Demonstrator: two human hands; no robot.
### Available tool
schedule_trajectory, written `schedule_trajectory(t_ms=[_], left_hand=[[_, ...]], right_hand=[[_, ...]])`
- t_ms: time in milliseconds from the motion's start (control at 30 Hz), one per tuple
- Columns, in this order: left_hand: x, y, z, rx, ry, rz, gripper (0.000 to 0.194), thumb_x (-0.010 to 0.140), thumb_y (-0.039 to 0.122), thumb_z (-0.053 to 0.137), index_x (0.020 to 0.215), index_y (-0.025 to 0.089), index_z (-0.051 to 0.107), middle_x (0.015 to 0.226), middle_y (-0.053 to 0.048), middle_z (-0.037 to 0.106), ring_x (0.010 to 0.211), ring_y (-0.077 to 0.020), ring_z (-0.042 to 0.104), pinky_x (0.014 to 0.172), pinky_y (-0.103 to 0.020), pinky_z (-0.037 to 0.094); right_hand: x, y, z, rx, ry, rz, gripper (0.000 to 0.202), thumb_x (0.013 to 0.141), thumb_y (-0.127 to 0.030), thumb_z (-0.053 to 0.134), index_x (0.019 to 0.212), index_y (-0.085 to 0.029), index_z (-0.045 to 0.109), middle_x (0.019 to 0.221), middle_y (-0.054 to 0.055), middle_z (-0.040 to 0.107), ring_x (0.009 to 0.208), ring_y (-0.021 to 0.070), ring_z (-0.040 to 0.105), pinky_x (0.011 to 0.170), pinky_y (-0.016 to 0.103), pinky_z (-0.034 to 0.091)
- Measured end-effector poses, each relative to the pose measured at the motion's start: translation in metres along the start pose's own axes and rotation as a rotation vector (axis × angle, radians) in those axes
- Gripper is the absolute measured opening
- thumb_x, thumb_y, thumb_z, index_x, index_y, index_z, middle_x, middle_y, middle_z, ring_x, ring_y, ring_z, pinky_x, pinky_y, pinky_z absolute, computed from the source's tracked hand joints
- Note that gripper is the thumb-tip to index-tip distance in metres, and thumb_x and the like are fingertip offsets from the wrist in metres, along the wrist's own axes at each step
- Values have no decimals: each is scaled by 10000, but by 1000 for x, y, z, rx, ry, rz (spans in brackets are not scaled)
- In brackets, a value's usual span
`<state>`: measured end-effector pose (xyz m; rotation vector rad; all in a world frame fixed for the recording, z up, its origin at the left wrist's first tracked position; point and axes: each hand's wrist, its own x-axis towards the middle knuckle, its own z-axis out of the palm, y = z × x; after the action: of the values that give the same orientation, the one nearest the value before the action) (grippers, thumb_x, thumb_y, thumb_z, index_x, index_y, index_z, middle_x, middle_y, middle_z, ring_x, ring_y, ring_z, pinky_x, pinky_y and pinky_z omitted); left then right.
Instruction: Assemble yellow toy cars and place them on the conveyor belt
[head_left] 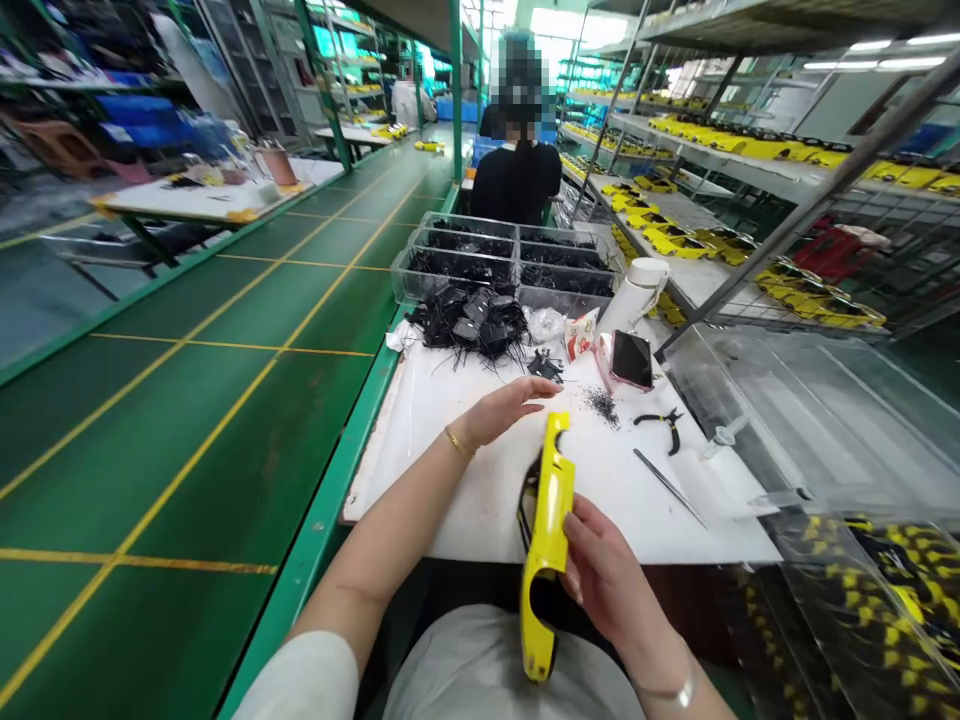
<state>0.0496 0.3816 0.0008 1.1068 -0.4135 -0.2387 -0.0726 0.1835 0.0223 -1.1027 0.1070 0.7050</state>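
My right hand [604,560] grips a yellow model car body shell [553,500], which is tilted on its side above the near table edge. The shell's wheel arches face right, and dark parts show along its left side. My left hand [506,410] reaches over the table with fingers stretched out and nothing visible in it. Just beyond its fingertips lies a small group of black plastic parts [545,366]. Behind that is a larger heap of black parts [480,320]. Tiny black pieces [601,406] are scattered to the right of the left hand.
Cutting pliers [664,428], tweezers [667,487], a phone [632,359] and a white bottle [637,295] are on the right. A divided clear bin [405,285] stands behind the heap. A green conveyor [225,400] runs along the left; a person [516,180] sits ahead.
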Motion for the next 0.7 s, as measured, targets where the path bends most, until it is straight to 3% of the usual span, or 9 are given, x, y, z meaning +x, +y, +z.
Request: schedule_trajectory(t_ms=[67,133,233,367,433,533,633,700], left_hand=[[3,-2,0,-20,76,-42,528,826,606,492,1113,181,615,1297,-111,561,1246,-247,474,1054,-386,365],[3,5,1,35,92,-105,573,815,658,470,1081,173,620,1267,-115,582,1197,-240,512,1029,-382,387],[-4,33,8,304,101,-159,579,837,676,427,1054,176,624,1218,-100,603,1145,-228,540,1022,-392,400],[-33,74,30,840,69,-86,535,886,628,417,1087,176,623,1172,-95,610,1145,-221,530,1075,-409,379],[-55,76,41,1026,2,-89,620,842,663,488,1198,163,575,1249,-127,577,1199,-247,509,1101,-442,375],[-92,52,54,1248,-107,-136,970,665,711,680,1403,148,398,1434,-199,426,1360,-341,381,1142,-538,342],[-128,34,64,1385,-38,-106,1155,611,681,749,1509,201,202,1529,-216,279,1427,-413,262,1125,-643,323],[-146,39,71,1371,100,50,1108,686,626,725,1533,256,114,1551,-176,250,1433,-406,254,1132,-643,322]], right_hand=[[-17,-5,2,-7,35,-20,478,716,-428,804,1086,-189,619,728,9,605,536,76,536,483,177,425],[-26,-10,1,-15,35,-13,539,698,-370,825,1167,-209,613,1003,55,642,794,135,645,683,217,518],[-17,-10,-2,-10,-24,39,478,725,-341,802,1155,-209,639,1193,75,600,1041,198,633,861,270,515],[13,-8,0,56,-110,55,410,746,-312,776,1122,-197,661,1296,90,576,1180,245,582,1012,355,453],[18,-10,1,115,-134,54,376,739,-316,773,1078,-184,676,1293,101,590,1227,262,554,1078,395,402],[2,-18,-7,133,-118,68,410,743,-317,769,1125,-204,669,1336,108,570,1236,276,549,1081,438,396],[-25,-31,-36,12,42,-127,458,763,-323,753,1198,-236,636,1340,117,562,1074,256,634,933,421,493],[-36,-42,-68,-89,351,-500,408,745,-309,766,1124,-215,650,1189,103,633,931,194,649,877,368,506]])
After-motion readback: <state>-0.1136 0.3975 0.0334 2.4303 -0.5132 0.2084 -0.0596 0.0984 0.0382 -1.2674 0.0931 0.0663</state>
